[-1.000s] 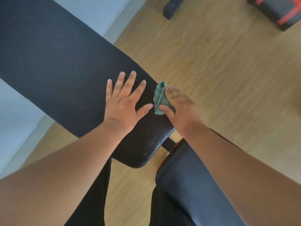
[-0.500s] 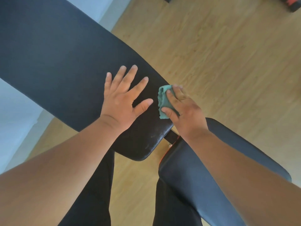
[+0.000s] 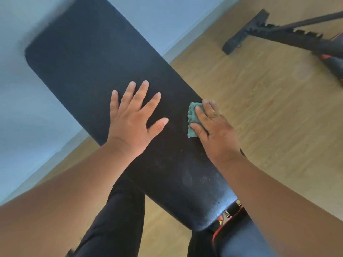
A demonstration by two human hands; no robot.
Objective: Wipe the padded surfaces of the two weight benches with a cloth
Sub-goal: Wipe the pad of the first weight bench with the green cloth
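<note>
The work looks to be in its early-to-middle part: only one bench is under the hands, and the second bench (image 3: 289, 34), a dark frame with red trim lying on the floor at the upper right of the frame, shows no sign of being touched. The long black backrest pad (image 3: 89, 58) runs from upper left to lower centre, and its near end carries pale smudges and specks, so I judge that stretch not yet clean. Below it, at the bottom right, sits the seat pad (image 3: 233, 243), also waiting. The left hand (image 3: 132, 119) lies flat on the pad, fingers spread and straight, holding nothing. The right hand (image 3: 215, 127) presses a small green cloth (image 3: 193, 117) against the pad's right edge, thumb and fingers pinching it. Pale wood flooring (image 3: 259, 108) fills the right side; a light wall (image 3: 27, 117) the left.
</note>
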